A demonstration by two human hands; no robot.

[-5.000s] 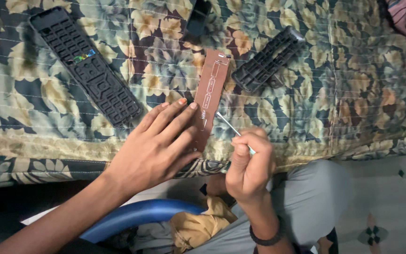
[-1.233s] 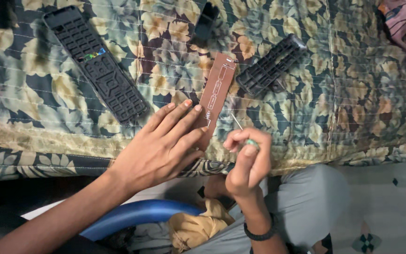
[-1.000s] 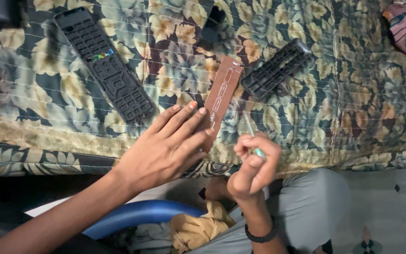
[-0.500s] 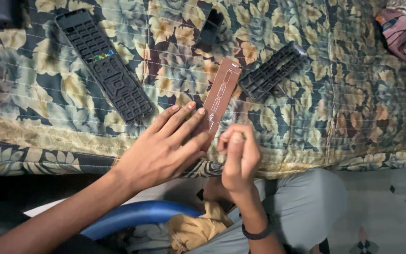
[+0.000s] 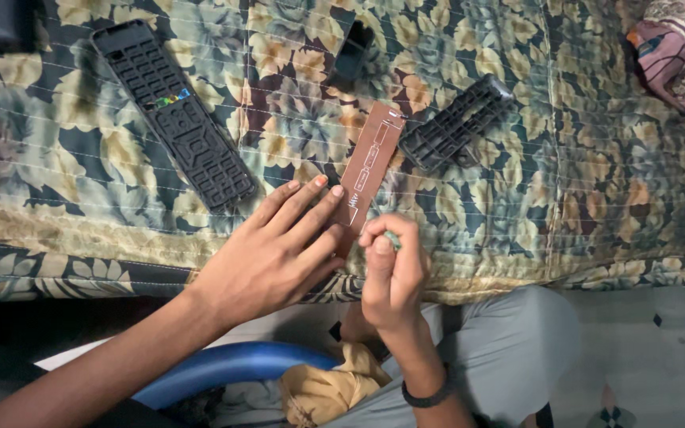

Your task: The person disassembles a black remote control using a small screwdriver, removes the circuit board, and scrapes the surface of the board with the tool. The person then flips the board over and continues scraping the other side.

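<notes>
2 bare hands over a lap in grey trousers, with a blue curved rim (image 5: pixel 223 364) and a crumpled yellow cloth (image 5: pixel 327 388) nearest of all. Just beyond, at the near edge of a floral quilt (image 5: pixel 596 182): left hand (image 5: pixel 279 246) spread flat, fingers straight and gripping nothing, fingertips pressed on the lower end of a brown circuit board (image 5: pixel 370 162). Right hand (image 5: pixel 394 269), black band at the wrist, closed tight around a thin metal tool (image 5: pixel 391 238), its tip aimed at the board's near end beside the left fingertips; contact too small to tell.

Step in hand, by the look: working on the bare board while pinning it down. Called for next: firm pressure from the left palm, a steady tip, no slipping on the soft quilt.

Farther off, 3 black parts lying apart: remote front shell (image 5: pixel 172 115) on the left, back shell (image 5: pixel 453 123) just right of the board's top, small battery cover (image 5: pixel 352 51) beyond.
</notes>
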